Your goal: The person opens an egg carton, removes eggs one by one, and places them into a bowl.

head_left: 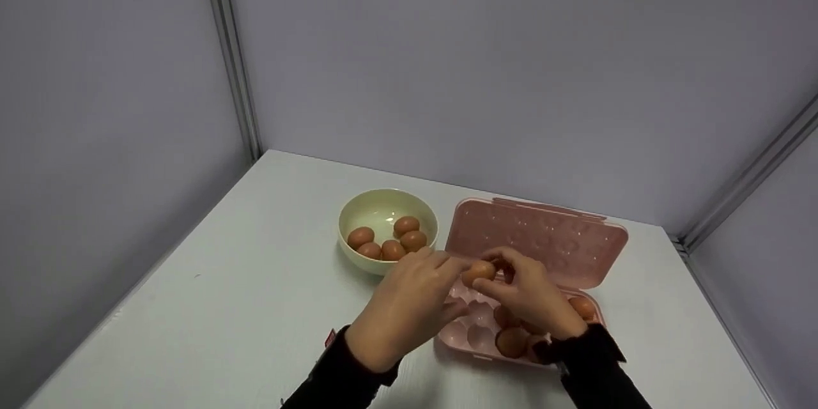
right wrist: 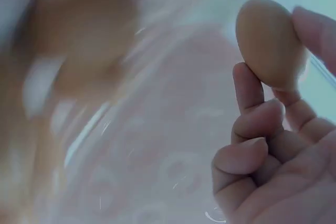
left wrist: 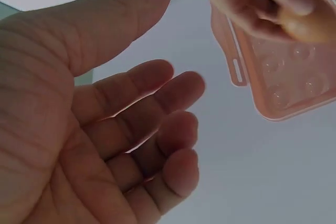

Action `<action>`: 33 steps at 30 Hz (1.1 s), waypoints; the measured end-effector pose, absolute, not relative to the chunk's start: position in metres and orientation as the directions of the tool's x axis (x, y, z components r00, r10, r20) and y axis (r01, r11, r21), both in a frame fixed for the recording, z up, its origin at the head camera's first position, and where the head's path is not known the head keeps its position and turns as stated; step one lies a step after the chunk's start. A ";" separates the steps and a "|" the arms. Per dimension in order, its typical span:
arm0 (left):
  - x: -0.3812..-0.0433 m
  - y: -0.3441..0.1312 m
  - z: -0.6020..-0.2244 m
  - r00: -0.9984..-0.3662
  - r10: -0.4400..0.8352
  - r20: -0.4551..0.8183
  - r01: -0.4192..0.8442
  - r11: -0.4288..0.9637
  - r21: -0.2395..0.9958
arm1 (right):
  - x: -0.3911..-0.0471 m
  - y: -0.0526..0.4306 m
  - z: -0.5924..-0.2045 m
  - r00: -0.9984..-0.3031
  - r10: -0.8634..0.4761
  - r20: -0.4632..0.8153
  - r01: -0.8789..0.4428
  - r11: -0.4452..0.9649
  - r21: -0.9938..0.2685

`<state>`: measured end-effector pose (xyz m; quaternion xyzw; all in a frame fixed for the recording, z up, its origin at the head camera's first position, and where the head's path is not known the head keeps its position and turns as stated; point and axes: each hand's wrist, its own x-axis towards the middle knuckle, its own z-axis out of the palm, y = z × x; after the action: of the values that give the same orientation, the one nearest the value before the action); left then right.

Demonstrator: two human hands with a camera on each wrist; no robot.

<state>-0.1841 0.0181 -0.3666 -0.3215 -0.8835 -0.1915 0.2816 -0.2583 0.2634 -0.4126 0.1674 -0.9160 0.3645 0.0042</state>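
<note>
"Right grip [head_left: 530, 294] first: what is it doing?"

"On my feed its thumb and fingertips pinch a brown egg [head_left: 478, 273], held over the pink egg carton [head_left: 473, 354], right of centre in the lower half of the head frame. I also have that egg tilted at the upper right of the right wrist frame."

"And the left?"

"Left grip [head_left: 412, 300] holds nothing; I see its fingers loosely bent, thumb apart. It is just left of the egg in the head frame."

"Where's the carton?"

"Lower right, on the white counter [head_left: 255, 268], its lid [head_left: 537, 236] raised and leaning back. Other eggs [head_left: 512, 342] sit in cups toward its right; the right grip and a dark sleeve [head_left: 594, 367] hide too much for me to count."

"The bowl?"

"Pale green bowl [head_left: 375, 209], just below centre, beside the carton. I make out five brown eggs [head_left: 393, 250] in it."
</note>
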 end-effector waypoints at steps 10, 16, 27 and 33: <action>-0.175 0.032 -0.368 -0.586 0.494 0.642 0.716 0.687 0.126 | -0.207 0.257 -0.401 -0.929 -0.362 -0.075 0.009 0.180 -0.984; -0.173 0.038 -0.370 -0.538 0.508 0.672 0.750 0.652 0.108 | -0.196 0.259 -0.398 -0.905 -0.425 -0.018 -0.042 0.131 -0.991; -0.170 0.041 -0.371 -0.572 0.513 0.640 0.738 0.662 0.130 | -0.191 0.259 -0.396 -0.917 -0.395 -0.049 0.000 0.124 -0.992; -0.171 0.041 -0.372 -0.556 0.498 0.666 0.740 0.661 0.123 | -0.191 0.258 -0.396 -0.911 -0.412 -0.021 -0.038 0.134 -0.990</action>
<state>-0.1710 0.0406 -0.3723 -0.3603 -0.8592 -0.1988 0.3040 -0.1913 0.2579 -0.3961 0.1522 -0.7388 0.6401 -0.1459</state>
